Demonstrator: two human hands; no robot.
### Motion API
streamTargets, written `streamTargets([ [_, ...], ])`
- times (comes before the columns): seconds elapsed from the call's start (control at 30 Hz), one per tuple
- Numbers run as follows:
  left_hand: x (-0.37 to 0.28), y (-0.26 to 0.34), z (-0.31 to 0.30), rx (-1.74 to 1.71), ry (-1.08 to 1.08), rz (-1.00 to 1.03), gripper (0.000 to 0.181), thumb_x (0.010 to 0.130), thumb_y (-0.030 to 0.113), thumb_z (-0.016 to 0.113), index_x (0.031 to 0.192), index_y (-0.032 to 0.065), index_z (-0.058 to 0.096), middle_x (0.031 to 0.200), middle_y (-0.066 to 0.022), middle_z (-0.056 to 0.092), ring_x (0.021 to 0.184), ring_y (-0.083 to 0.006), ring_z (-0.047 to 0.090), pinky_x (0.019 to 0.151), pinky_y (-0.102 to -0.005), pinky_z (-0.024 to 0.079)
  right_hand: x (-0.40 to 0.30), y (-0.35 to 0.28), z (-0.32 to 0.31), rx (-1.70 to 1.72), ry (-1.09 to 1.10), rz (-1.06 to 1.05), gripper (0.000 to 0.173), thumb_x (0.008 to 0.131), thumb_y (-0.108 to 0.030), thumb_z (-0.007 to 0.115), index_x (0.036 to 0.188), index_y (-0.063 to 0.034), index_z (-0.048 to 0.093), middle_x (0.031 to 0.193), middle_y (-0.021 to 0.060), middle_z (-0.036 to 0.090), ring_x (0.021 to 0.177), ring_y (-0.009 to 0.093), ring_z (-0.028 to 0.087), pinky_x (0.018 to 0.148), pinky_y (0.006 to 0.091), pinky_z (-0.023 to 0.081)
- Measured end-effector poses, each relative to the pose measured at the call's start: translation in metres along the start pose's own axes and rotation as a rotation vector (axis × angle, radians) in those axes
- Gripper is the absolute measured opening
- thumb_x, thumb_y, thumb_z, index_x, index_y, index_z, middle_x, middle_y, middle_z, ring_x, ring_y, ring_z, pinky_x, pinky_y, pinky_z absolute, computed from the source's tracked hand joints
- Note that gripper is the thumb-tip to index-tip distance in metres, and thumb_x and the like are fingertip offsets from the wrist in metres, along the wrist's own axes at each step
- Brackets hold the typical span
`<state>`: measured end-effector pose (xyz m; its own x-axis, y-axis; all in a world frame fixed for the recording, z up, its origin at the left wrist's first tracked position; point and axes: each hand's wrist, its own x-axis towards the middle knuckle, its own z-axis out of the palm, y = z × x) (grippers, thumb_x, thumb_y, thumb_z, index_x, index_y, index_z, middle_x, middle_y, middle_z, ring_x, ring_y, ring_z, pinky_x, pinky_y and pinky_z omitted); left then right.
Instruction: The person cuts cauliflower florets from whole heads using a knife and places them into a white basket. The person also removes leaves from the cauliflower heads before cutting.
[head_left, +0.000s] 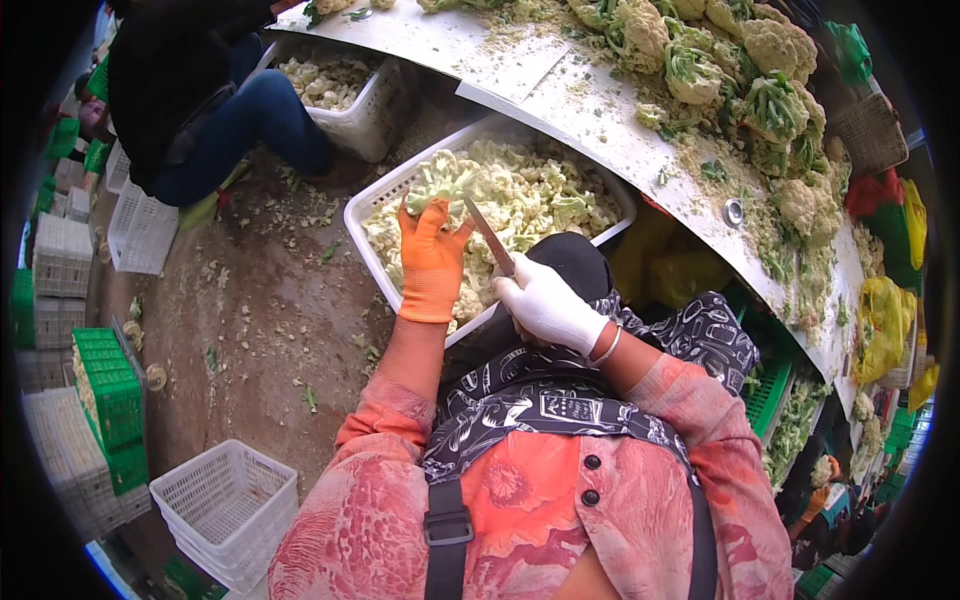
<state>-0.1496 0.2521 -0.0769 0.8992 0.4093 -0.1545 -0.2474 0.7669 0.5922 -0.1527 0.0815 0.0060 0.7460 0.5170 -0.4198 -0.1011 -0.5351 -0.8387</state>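
My left hand, in an orange glove, grips a piece of cauliflower with its pale green stalks showing. In a white glove, my right hand is closed around a knife, with the blade pointing up and left. The blade's tip is close beside the cauliflower; whether it touches, I cannot tell. Below both hands stands a white plastic crate filled with cut cauliflower florets. The knife's handle is mostly hidden in my right hand.
A white worktable curves around the front and right, bearing whole cauliflowers, crumbs and a small round metal object. Another person's leg is at upper left, beside a second floret crate. Stacked white crates stand lower left.
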Motion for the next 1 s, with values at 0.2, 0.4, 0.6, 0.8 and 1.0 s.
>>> streamTargets([
  [0.2,-0.002,0.022,-0.001,-0.189,-0.168,-0.171,0.019,0.096,0.019,0.067,0.113,0.0116,0.061,0.113,-0.0044,0.068,0.113,-0.026,0.065,0.1,-0.0569,0.052,0.002,0.01,-0.01,-0.27,0.182,-0.212,0.017,0.097,-0.017,0.057,0.107,-0.0029,0.058,0.081,0.0195,0.068,0.079,0.04,0.068,0.074,0.0442,0.052],
  [0.4,-0.004,0.017,-0.002,-0.075,-0.185,-0.189,0.029,0.096,0.022,0.068,0.122,0.0125,0.059,0.11,-0.0021,0.066,0.109,-0.0232,0.064,0.098,-0.0546,0.053,0.0,0.011,-0.011,-0.412,0.198,-0.199,0.017,0.097,-0.018,0.057,0.105,-0.0033,0.058,0.082,0.022,0.068,0.08,0.041,0.068,0.072,0.0484,0.052],
  [0.6,-0.018,0.024,0.02,0.145,-0.177,-0.053,0.059,0.094,0.027,0.068,0.145,0.014,0.04,0.108,0.0009,0.058,0.107,-0.0197,0.063,0.099,-0.0546,0.052,0.009,0.022,-0.013,-0.363,0.111,-0.235,0.018,0.097,-0.018,0.056,0.106,-0.002,0.057,0.083,0.0239,0.068,0.081,0.044,0.067,0.073,0.0496,0.051],
  [0.8,-0.008,0.038,0.002,0.074,-0.303,-0.137,0.066,0.092,0.024,0.068,0.15,0.0116,0.038,0.121,-0.0039,0.06,0.118,-0.0243,0.06,0.103,-0.0571,0.049,-0.001,0.019,-0.017,-0.308,0.114,-0.275,0.015,0.096,-0.016,0.058,0.102,-0.0028,0.058,0.082,0.0217,0.068,0.079,0.042,0.067,0.073,0.047,0.052],
  [1.0,-0.01,0.047,0.002,-0.003,-0.44,-0.246,0.077,0.088,0.03,0.074,0.152,0.0095,0.037,0.139,-0.0134,0.056,0.128,-0.0304,0.056,0.103,-0.0565,0.049,0.0,0.015,-0.021,-0.382,0.147,-0.451,0.011,0.095,-0.017,0.059,0.102,-0.0082,0.058,0.074,0.0195,0.066,0.071,0.04,0.067,0.064,0.0487,0.052],
])
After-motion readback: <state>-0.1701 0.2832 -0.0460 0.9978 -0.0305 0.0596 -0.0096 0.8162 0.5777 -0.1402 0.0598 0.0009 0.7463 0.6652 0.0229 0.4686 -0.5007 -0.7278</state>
